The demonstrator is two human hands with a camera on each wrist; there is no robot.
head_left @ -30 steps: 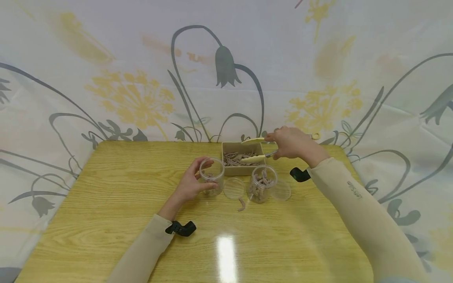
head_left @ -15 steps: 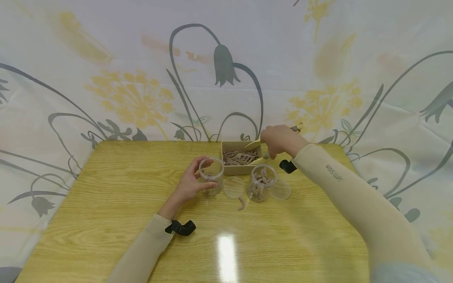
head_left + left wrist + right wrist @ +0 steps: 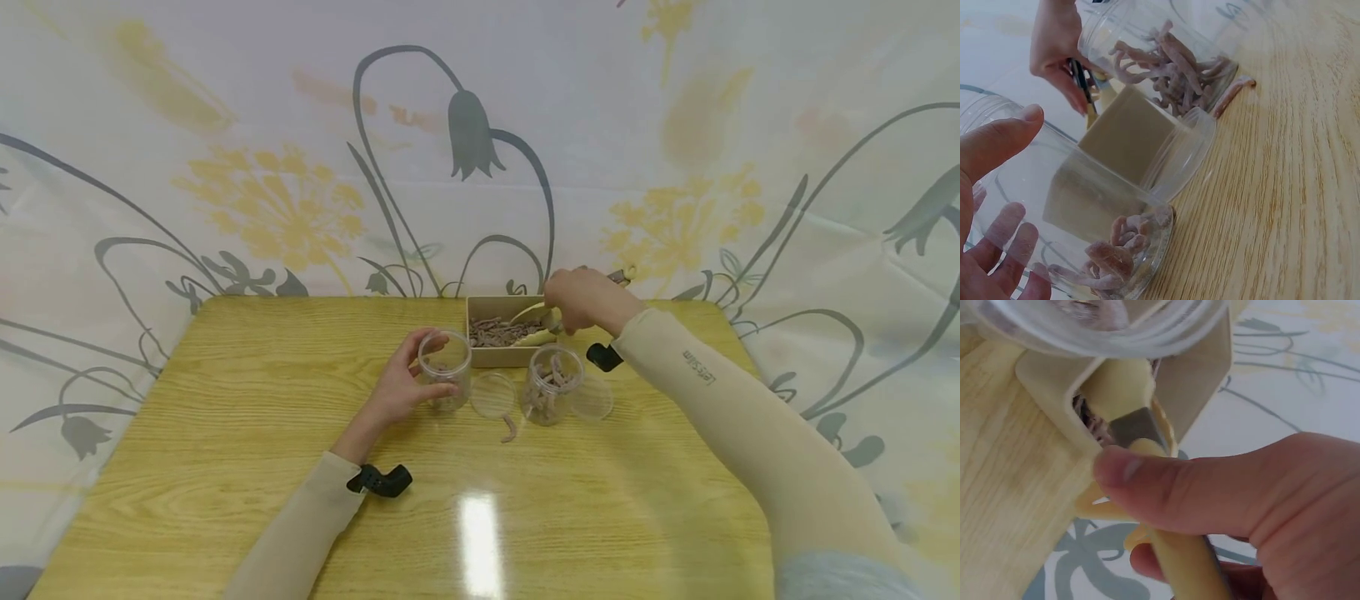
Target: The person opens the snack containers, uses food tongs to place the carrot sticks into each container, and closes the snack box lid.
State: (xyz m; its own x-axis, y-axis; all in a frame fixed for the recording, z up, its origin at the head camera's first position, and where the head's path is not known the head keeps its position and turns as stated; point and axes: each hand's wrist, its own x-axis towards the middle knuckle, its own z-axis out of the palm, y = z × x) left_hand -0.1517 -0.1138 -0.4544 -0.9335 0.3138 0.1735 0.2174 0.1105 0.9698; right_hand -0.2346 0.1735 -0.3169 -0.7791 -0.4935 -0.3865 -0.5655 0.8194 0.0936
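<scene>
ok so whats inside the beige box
Brownish stick-like pieces lie in the beige box, with the ends of the yellow tongs reaching in. The tongs and right hand cover part of the right end, and whatever is under the top pieces cannot be seen.

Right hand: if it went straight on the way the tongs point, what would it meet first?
Probably the brown pieces in the beige box: the tongs in the right hand slant down into it. Depth is unclear, so the tongs may already touch them.
</scene>
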